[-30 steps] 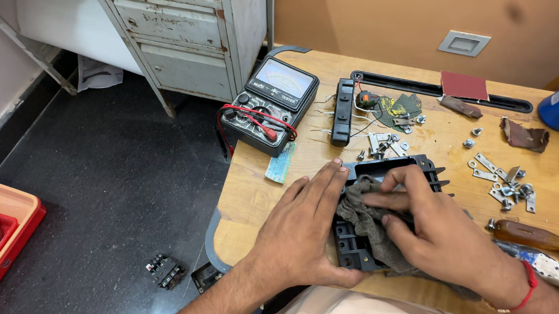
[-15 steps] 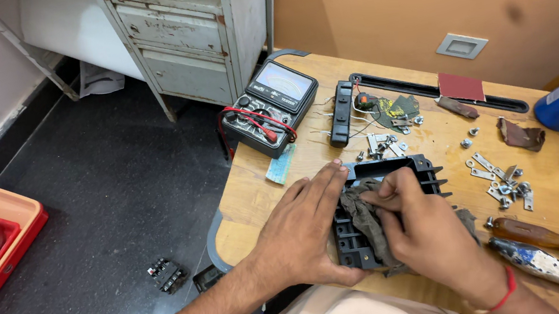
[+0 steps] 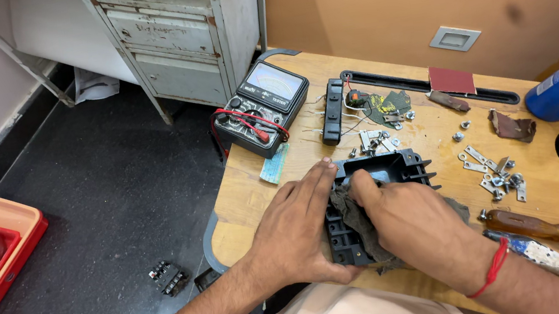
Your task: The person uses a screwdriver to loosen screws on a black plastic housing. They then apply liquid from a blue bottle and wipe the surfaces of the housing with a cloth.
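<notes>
Black plastic housing (image 3: 378,172) lies flat at the desk's (image 3: 256,197) near edge. Left hand (image 3: 302,231) pressed flat on its left side, fingers spread. Right hand (image 3: 407,219) pushes a grey rag (image 3: 355,216) into the housing, fingers closed on the cloth. Multimeter (image 3: 264,104) behind; loose metal brackets (image 3: 492,173) to the right.

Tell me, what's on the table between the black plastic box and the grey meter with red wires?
In the head view, only a small pale-green paper slip lies on bare wood between the black plastic box and the grey meter.
</notes>
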